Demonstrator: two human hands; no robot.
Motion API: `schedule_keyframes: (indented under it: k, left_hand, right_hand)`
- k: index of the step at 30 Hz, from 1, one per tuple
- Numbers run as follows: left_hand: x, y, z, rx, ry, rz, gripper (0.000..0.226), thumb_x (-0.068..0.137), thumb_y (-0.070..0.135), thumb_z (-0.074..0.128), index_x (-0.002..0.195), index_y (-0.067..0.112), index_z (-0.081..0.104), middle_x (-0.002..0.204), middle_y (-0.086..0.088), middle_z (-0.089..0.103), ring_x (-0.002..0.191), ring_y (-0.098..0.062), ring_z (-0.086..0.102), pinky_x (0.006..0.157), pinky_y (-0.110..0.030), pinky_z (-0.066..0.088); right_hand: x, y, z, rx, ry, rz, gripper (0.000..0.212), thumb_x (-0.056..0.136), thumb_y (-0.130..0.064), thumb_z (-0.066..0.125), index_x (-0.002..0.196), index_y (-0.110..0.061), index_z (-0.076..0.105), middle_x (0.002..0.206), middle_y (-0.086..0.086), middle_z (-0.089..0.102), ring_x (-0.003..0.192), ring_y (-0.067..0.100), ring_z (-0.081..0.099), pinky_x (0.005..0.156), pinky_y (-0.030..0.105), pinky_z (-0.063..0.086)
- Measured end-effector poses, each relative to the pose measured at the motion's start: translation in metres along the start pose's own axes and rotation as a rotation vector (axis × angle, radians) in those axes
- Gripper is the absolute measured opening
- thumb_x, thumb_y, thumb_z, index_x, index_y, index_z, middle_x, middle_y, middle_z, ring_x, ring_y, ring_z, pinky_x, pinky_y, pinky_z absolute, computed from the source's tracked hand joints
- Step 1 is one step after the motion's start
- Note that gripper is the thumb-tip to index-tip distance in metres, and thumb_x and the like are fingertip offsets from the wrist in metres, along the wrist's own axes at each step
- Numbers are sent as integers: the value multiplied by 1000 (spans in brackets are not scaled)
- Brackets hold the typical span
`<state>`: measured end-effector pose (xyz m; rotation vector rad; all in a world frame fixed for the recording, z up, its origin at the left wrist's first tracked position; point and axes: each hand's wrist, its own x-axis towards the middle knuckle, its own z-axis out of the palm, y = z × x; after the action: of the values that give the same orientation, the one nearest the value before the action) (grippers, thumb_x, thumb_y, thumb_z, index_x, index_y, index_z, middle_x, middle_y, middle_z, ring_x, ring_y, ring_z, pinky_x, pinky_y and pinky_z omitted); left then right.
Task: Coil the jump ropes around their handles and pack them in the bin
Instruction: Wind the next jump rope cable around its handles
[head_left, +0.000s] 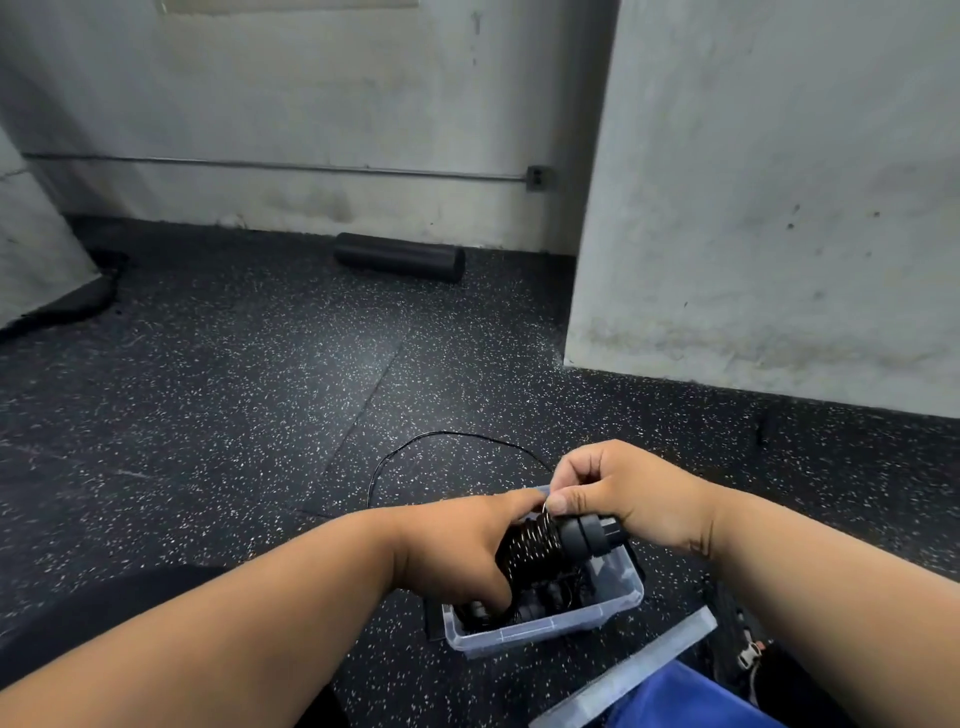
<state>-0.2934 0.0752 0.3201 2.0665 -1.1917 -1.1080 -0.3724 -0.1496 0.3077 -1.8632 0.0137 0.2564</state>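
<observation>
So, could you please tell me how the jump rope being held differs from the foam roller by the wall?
The jump rope is held over the bin by both hands; the foam roller lies on the floor by the wall. The rope's handles are slim and wound with cord; the roller is thick and bare. Both are dark cylinders.
</observation>
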Motion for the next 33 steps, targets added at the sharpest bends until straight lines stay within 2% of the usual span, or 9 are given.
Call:
schedule_keyframes:
  k: [6, 9, 12, 17, 20, 22, 26, 30, 33]
  left_hand:
    - [0, 15, 4, -120, 80, 49, 69, 75, 16, 64, 135, 44, 45, 103, -4, 69, 73, -9, 64, 63, -31, 55]
    - [0, 22, 8, -219, 20, 45, 70, 75, 12, 64, 140, 34, 47, 103, -10, 66, 79, -20, 64, 70, -40, 55]
    - [1, 26, 5, -323, -10, 47, 67, 74, 5, 60, 138, 22, 52, 98, -8, 62, 77, -22, 59, 69, -37, 49]
    - [9, 23, -1, -404, -17, 36, 67, 73, 1, 59, 138, 17, 56, 108, -13, 67, 86, -25, 61, 73, -37, 49]
    - [19, 13, 2, -447, 47, -70, 65, 67, 4, 59, 131, 19, 62, 102, -10, 69, 80, -21, 65, 66, -29, 51]
    - [27, 6, 4, -502, 125, -134, 59, 64, 5, 59, 122, 18, 65, 96, -13, 67, 78, -25, 61, 62, -29, 48]
    - [36, -4, 1, -637, 296, -183, 57, 61, 8, 59, 117, 7, 66, 92, -16, 64, 68, -22, 59, 56, -27, 45]
    - [41, -10, 3, -751, 358, -193, 67, 59, 8, 58, 125, -4, 60, 96, -20, 63, 70, -25, 58, 58, -29, 47]
    - [42, -11, 3, -895, 364, -158, 62, 63, 7, 56, 123, -5, 58, 98, -21, 67, 70, -24, 61, 58, -30, 51]
  right_hand:
    - [-12, 1, -24, 184, -5, 65, 50, 60, -57, 94, 78, -18, 70, 76, 8, 65, 64, 15, 57, 57, 24, 46]
    - [-18, 5, -26, 304, -142, 130, 38, 72, -55, 88, 77, -22, 69, 75, 4, 63, 62, 14, 56, 56, 22, 46]
    - [-22, 7, -25, 374, -186, 109, 26, 85, -46, 76, 73, -25, 69, 68, -5, 64, 54, 5, 57, 50, 16, 45]
    - [-21, 2, -34, 216, 73, 28, 44, 74, -58, 87, 79, -18, 67, 73, 3, 62, 60, 11, 55, 55, 20, 46]
    - [-21, -5, -40, -107, 318, -76, 49, 74, -67, 81, 77, -20, 67, 66, -10, 57, 59, 5, 47, 56, 16, 41]
    - [-22, -11, -42, -159, 406, -109, 43, 77, -61, 81, 77, -21, 67, 61, -14, 53, 53, 4, 42, 50, 15, 37]
    - [-27, -14, -34, -229, 402, -76, 34, 84, -44, 84, 71, -21, 61, 54, -13, 51, 47, 7, 38, 43, 19, 33]
    - [-32, -11, -21, -235, 325, -9, 32, 86, -43, 82, 70, -21, 65, 54, -11, 54, 47, 6, 40, 44, 18, 34]
    - [-31, -9, -16, -114, 423, 53, 32, 86, -42, 81, 68, -21, 65, 59, -2, 67, 50, 6, 50, 49, 17, 41]
